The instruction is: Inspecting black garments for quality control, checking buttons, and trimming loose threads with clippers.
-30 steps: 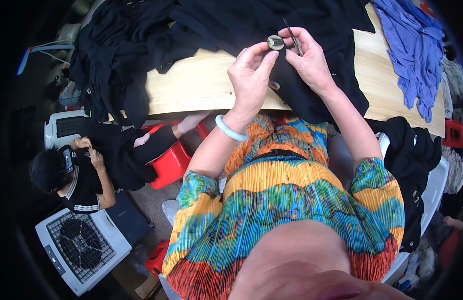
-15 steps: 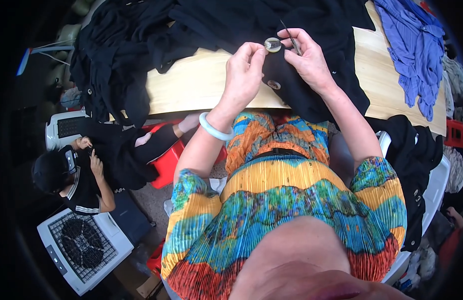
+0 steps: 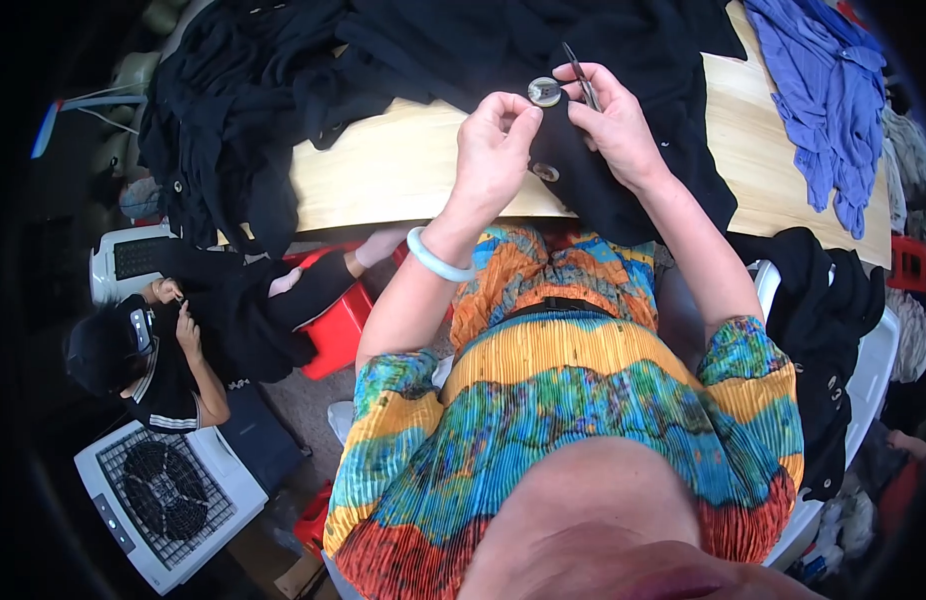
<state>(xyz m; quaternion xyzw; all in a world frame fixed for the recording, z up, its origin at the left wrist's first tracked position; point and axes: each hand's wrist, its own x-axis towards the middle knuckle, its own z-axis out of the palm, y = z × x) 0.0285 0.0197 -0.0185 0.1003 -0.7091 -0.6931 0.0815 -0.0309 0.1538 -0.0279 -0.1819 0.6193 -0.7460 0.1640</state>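
Observation:
My left hand (image 3: 495,150) is closed in a pinch, thumb and forefinger at the lower left rim of a large round button (image 3: 545,92). The button is held up at the edge of a black garment (image 3: 638,140). In my right hand (image 3: 618,130) is a small pair of dark scissors (image 3: 580,76), slim blades pointing up and away, just right of the button. Its handle is mostly hidden in my fingers. A second button (image 3: 546,172) lies on the garment below. The garment drapes over the table's near edge toward my lap.
The pale wooden table (image 3: 383,165) bears more black cloth (image 3: 233,100) and a blue-purple garment (image 3: 833,110) at right. Black clothes hang over a white chair (image 3: 868,380). At left sit a person (image 3: 108,345), a red stool (image 3: 338,330) and a white fan unit (image 3: 168,490).
My left hand has shifted slightly down and its thumb has spread a little from the forefinger. The button has turned slightly. My right hand and the scissors have moved barely.

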